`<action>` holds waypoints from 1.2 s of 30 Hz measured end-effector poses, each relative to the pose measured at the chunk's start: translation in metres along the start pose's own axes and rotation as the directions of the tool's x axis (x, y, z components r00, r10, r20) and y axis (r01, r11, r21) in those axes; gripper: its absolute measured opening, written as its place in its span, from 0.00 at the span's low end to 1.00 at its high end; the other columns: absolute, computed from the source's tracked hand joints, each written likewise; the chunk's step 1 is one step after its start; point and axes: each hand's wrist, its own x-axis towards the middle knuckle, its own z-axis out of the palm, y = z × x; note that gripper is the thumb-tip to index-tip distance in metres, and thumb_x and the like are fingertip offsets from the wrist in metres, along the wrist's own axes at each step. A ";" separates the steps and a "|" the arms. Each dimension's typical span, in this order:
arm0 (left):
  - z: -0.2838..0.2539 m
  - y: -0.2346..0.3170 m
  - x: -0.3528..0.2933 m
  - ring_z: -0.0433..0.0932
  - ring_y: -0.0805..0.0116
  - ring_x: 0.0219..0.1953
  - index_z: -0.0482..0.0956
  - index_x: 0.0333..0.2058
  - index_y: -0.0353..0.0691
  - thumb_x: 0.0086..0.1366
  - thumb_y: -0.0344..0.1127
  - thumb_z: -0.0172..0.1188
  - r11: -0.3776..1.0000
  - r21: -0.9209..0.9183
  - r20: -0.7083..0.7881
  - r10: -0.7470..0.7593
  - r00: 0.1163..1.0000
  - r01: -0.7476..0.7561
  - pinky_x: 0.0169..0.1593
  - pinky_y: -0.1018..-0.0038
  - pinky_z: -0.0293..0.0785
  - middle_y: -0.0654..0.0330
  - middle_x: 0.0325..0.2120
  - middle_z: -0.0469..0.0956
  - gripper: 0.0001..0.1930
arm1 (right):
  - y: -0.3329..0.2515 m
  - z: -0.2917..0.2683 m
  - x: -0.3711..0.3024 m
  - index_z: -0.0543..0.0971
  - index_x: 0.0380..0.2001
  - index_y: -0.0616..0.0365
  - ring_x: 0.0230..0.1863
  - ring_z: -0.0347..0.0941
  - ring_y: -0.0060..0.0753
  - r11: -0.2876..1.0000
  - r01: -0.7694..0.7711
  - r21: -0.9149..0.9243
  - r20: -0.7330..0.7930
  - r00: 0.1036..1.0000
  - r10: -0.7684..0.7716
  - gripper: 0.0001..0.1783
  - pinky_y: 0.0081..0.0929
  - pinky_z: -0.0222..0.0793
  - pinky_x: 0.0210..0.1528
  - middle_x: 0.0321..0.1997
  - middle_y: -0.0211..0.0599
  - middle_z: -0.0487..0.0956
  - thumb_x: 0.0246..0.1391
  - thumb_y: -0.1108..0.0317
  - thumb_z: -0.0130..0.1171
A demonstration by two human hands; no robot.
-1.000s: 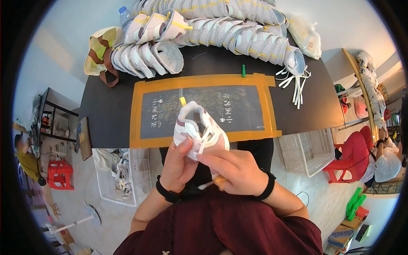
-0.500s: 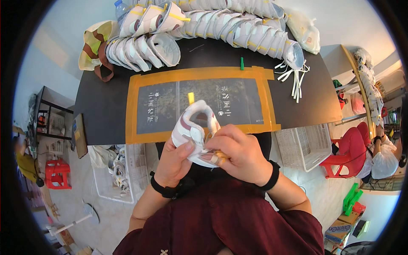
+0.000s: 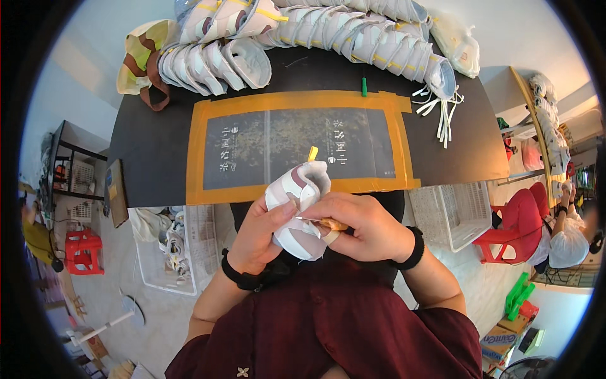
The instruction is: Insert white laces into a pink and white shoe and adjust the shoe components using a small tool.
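Observation:
Low over the table's near edge I hold a white and grey shoe upper [image 3: 289,196] with maroon patches and a yellow pull tab. My left hand [image 3: 260,232] grips its side, thumb pressed on the lacing area. In my right hand [image 3: 372,226] is an awl with an orange-brown handle [image 3: 334,225]; its thin metal shaft points left at the upper's lacing area. Whether the tip has gone through the material cannot be made out. A tan band wraps one of my right fingers.
The dark table [image 3: 451,167] carries a taped plastic sheet [image 3: 284,145]. Nested shoe uppers [image 3: 353,44] line its far side, near white laces [image 3: 445,117] and a green tool [image 3: 364,87]. Crates [image 3: 451,218] stand below on both sides. A person in red trousers [image 3: 524,218] sits far right.
The upper has turned in my hands, its yellow tab swinging right and its toe area now facing me. My right hand has shifted slightly, exposing the awl's metal shaft.

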 end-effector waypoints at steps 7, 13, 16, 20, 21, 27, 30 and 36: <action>-0.003 -0.001 -0.001 0.79 0.69 0.48 0.72 0.55 0.38 0.65 0.34 0.60 1.000 -0.025 0.046 -0.015 0.999 0.016 0.52 0.71 0.75 0.60 0.47 0.78 0.20 | 0.000 0.004 0.002 0.77 0.42 0.54 0.36 0.75 0.42 0.997 -0.003 0.076 -0.048 0.999 0.007 0.16 0.30 0.72 0.39 0.36 0.37 0.76 0.48 0.77 0.62; -0.005 -0.003 -0.001 0.78 0.70 0.48 0.71 0.56 0.37 0.66 0.34 0.60 1.000 -0.001 0.031 0.025 0.999 -0.025 0.53 0.70 0.75 0.60 0.48 0.77 0.21 | -0.001 -0.002 0.004 0.77 0.37 0.57 0.36 0.72 0.40 0.999 -0.028 0.045 -0.027 0.999 0.030 0.09 0.30 0.70 0.39 0.33 0.37 0.72 0.52 0.73 0.64; -0.007 0.000 0.000 0.77 0.70 0.50 0.70 0.57 0.37 0.67 0.36 0.60 0.999 -0.026 0.095 0.035 0.995 -0.033 0.54 0.70 0.74 0.60 0.49 0.77 0.22 | 0.000 -0.008 0.008 0.77 0.34 0.58 0.36 0.72 0.39 0.988 0.011 0.154 -0.121 0.993 0.008 0.08 0.29 0.69 0.38 0.33 0.36 0.72 0.51 0.72 0.65; -0.007 0.002 0.009 0.74 0.60 0.56 0.63 0.62 0.37 0.66 0.41 0.58 0.999 0.018 -0.004 -0.049 0.999 0.049 0.61 0.63 0.70 0.53 0.55 0.73 0.29 | 0.001 -0.032 0.024 0.77 0.31 0.60 0.34 0.70 0.35 0.992 -0.094 0.082 0.037 0.995 0.092 0.10 0.31 0.67 0.40 0.30 0.36 0.73 0.52 0.67 0.67; -0.011 0.001 0.011 0.72 0.57 0.59 0.61 0.63 0.37 0.67 0.42 0.56 0.997 0.023 0.000 -0.073 0.997 0.073 0.63 0.60 0.67 0.51 0.57 0.71 0.29 | 0.003 -0.036 0.029 0.78 0.34 0.60 0.35 0.72 0.41 0.994 -0.095 0.051 0.068 0.993 0.092 0.12 0.33 0.68 0.40 0.32 0.40 0.75 0.52 0.64 0.65; -0.013 0.004 0.009 0.73 0.58 0.57 0.64 0.61 0.37 0.67 0.39 0.57 0.998 -0.020 -0.008 -0.062 0.998 0.062 0.62 0.61 0.69 0.52 0.56 0.73 0.26 | -0.005 -0.034 0.049 0.80 0.40 0.59 0.42 0.76 0.51 0.994 -0.027 -0.103 0.112 0.993 0.039 0.16 0.39 0.72 0.44 0.38 0.46 0.78 0.50 0.62 0.62; -0.016 0.007 0.007 0.73 0.57 0.58 0.65 0.61 0.38 0.67 0.40 0.57 1.000 0.010 0.017 -0.023 1.000 0.023 0.62 0.58 0.68 0.52 0.56 0.73 0.26 | -0.012 -0.030 0.053 0.80 0.40 0.59 0.41 0.76 0.51 0.981 -0.021 -0.195 0.120 0.992 0.045 0.15 0.40 0.72 0.43 0.38 0.45 0.78 0.49 0.63 0.61; -0.002 0.010 0.006 0.75 0.60 0.55 0.67 0.59 0.37 0.66 0.37 0.58 1.000 0.004 -0.043 0.007 0.999 -0.007 0.60 0.60 0.71 0.54 0.54 0.75 0.24 | -0.033 -0.030 0.064 0.79 0.37 0.61 0.35 0.77 0.52 0.959 -0.148 -0.240 0.127 0.975 0.182 0.15 0.42 0.71 0.38 0.31 0.48 0.79 0.47 0.64 0.59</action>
